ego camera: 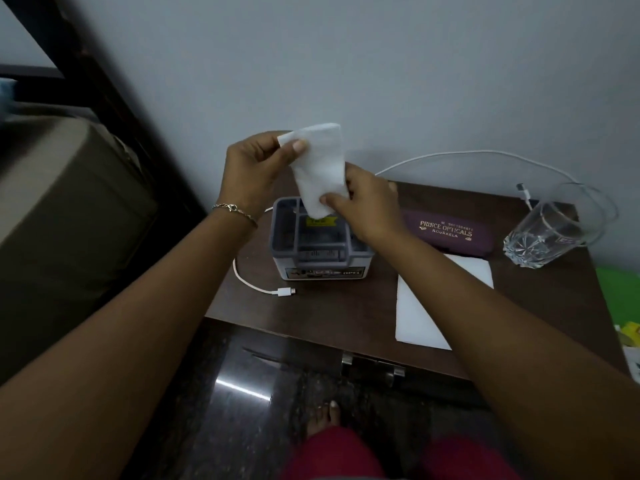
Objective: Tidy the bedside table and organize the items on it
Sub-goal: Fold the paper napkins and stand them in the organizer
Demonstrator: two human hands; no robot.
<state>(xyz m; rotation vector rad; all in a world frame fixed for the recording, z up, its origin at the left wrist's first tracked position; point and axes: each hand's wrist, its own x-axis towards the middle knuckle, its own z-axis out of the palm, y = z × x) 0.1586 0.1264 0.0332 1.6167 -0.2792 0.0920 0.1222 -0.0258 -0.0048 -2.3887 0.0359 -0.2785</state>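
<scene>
A folded white tissue [320, 168] hangs in the air above the grey organizer box [313, 252] on the dark wooden bedside table [329, 313]. My left hand [256, 171] pinches its top corner and my right hand [367, 202] pinches its lower end. The tissue's bottom tip dips toward the box's open back compartment. A maroon spectacle case [446, 235] lies right of the box. A flat white tissue [415, 306] lies in front of the case, partly under my right forearm. A clear empty glass [550, 233] stands at the table's right.
A white charging cable [478, 154] arcs along the wall to a plug near the glass; another white cable end [282, 292] lies in front of the box. A dark bed frame and mattress [69, 202] sit left. Green and yellow items [623, 306] lie right.
</scene>
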